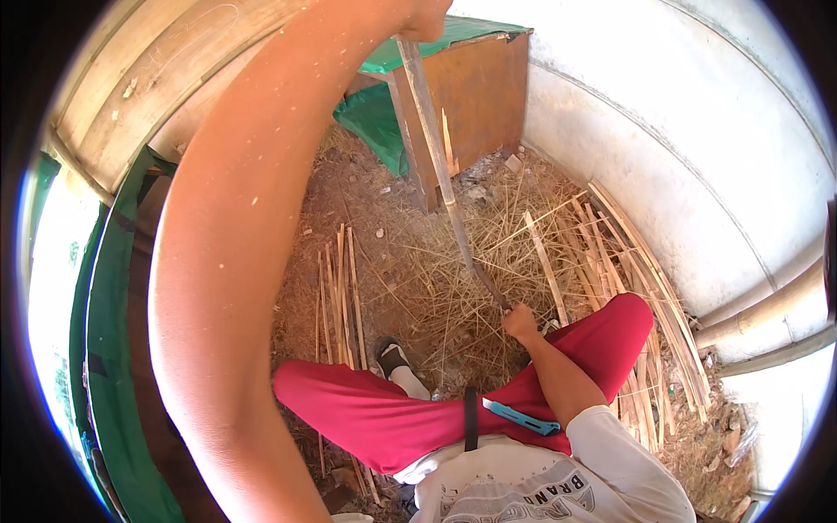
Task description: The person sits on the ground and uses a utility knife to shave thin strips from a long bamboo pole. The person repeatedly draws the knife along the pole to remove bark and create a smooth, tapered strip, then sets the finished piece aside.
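Note:
My left arm stretches up across the view. My left hand (pixel 425 21), cut off by the upper edge, is closed at the top of a long bamboo strip (pixel 438 157). The strip slants down in front of me toward my right hand (pixel 521 322). My right hand is closed round the near end of a dark, narrow piece that looks like a knife blade (pixel 491 286), which meets the strip's lower end; its handle is hidden in my fingers. A light blue box cutter (pixel 523 417) lies on my lap, across my red trousers (pixel 366 405).
Bamboo shavings (pixel 471 305) cover the ground before me. Split bamboo strips (pixel 641 279) lie in a pile at right; several thinner strips (pixel 342 296) lie at left. A brown wooden box (pixel 484 96) with a green cover stands ahead, beside a white sheet wall (pixel 680 113).

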Demonstrator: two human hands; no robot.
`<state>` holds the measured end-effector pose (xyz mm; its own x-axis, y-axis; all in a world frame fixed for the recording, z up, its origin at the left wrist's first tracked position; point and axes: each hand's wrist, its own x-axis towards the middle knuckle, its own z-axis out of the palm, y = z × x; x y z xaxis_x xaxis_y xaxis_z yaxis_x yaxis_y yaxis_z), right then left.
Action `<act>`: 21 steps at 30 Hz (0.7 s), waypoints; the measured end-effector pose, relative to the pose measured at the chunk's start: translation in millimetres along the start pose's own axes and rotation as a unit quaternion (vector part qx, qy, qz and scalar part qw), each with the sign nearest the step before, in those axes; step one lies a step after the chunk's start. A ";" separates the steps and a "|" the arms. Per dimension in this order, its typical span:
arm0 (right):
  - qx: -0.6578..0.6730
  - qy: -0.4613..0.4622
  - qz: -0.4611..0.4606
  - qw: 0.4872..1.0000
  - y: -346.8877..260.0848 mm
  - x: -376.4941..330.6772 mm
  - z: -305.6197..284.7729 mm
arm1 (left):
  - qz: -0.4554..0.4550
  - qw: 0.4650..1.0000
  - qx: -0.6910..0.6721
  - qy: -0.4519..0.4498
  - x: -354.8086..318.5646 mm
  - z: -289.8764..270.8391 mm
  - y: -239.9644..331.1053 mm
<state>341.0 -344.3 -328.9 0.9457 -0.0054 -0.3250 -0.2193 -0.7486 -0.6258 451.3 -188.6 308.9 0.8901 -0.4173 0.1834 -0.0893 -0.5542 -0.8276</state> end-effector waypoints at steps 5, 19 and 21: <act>0.044 -0.012 0.016 0.999 1.3 7.1 9.1 | -0.050 0.998 -0.019 0.024 -50.0 27.2 -64.4; -0.055 -0.050 -0.075 0.994 -130.8 -93.5 -181.9 | -0.256 0.948 -0.168 0.084 -289.3 97.1 -138.4; -0.043 0.004 -0.131 0.990 -125.7 -126.4 -221.4 | -0.316 0.922 -0.222 0.039 -320.6 124.9 -133.1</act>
<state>302.1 -396.3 -52.2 0.9692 0.1918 -0.1547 0.0545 -0.7792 -0.6244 233.7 109.0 294.0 0.7935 0.0493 0.6066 0.2468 -0.9371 -0.2467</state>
